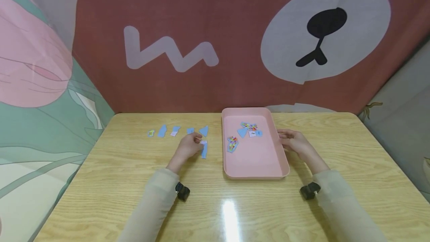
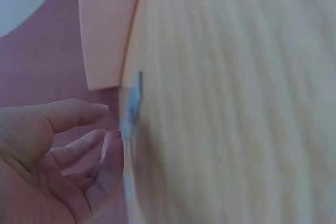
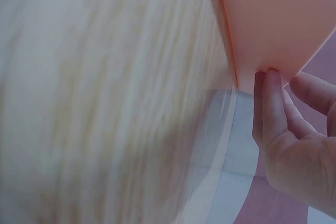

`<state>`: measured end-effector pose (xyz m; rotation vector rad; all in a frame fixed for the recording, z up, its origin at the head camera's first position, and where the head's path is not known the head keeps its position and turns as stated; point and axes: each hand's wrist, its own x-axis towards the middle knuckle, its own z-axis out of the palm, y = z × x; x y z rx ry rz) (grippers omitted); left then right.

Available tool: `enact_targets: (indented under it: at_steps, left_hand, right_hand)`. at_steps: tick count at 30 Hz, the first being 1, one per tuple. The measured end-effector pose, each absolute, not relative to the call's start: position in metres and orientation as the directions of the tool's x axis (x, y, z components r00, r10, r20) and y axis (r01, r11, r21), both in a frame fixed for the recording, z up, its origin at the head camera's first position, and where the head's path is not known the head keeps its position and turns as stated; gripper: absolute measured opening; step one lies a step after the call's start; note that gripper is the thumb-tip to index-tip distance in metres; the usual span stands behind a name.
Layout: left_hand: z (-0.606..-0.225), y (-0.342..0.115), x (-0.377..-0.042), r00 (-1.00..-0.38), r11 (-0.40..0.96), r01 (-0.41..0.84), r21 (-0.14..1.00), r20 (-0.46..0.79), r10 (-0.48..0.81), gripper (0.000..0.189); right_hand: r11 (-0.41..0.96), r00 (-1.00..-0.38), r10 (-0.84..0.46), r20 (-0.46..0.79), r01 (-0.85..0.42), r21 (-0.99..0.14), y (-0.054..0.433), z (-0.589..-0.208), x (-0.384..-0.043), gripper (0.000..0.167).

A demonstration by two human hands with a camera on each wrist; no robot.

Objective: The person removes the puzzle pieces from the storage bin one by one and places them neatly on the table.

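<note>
In the head view my left hand [image 1: 189, 145] is beside a flat, strip-like blue piece with a pale end [image 1: 204, 150] on the table. The left wrist view shows a gap between thumb and fingertips, with the fingers bent close to a blue piece [image 2: 134, 100]; whether they touch it I cannot tell. My right hand [image 1: 295, 143] touches the outer right side of a pink tray [image 1: 255, 167]. Its fairly straight fingers [image 3: 274, 103] rest against the tray wall, the thumb near the rim. Inside the tray lie a multicoloured piece [image 1: 232, 144] and a cluster including a blue triangular piece [image 1: 242, 133].
Along the table's back left runs a row of small flat pieces: a yellowish one [image 1: 151, 133], a blue one [image 1: 162, 130], a blue and pale one [image 1: 175, 131] and a blue triangle [image 1: 203, 131]. A printed cloth [image 1: 174, 89] hangs behind the wooden table [image 1: 117, 204].
</note>
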<state>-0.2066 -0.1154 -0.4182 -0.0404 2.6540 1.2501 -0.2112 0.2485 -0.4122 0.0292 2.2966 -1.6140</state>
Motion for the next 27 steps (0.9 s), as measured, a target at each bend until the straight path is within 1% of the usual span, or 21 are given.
enact_targets:
  at_steps: [7, 14, 21, 27]
  left_hand:
    - [-0.402, -0.092, -0.208, -0.972, 0.588, 0.013, 0.809, -0.129, 0.198, 0.039]
    - [-0.391, -0.069, -0.211, -0.943, 0.543, 0.134, 0.829, -0.062, 0.327, 0.037]
    - [-0.388, -0.045, -0.217, -0.936, 0.557, 0.200, 0.806, -0.012, 0.353, 0.034]
    - [-0.389, -0.029, -0.221, -0.923, 0.584, 0.226, 0.779, -0.021, 0.384, 0.037]
  right_hand:
    - [0.353, -0.946, -0.170, -0.277, 0.204, -0.913, 0.249, -0.413, -0.213, 0.055]
    - [0.339, -0.945, -0.179, -0.275, 0.203, -0.919, 0.253, -0.416, -0.215, 0.058]
    - [0.319, -0.943, -0.199, -0.267, 0.196, -0.927, 0.254, -0.417, -0.215, 0.055]
    - [0.308, -0.942, -0.188, -0.279, 0.213, -0.927, 0.255, -0.418, -0.216, 0.056]
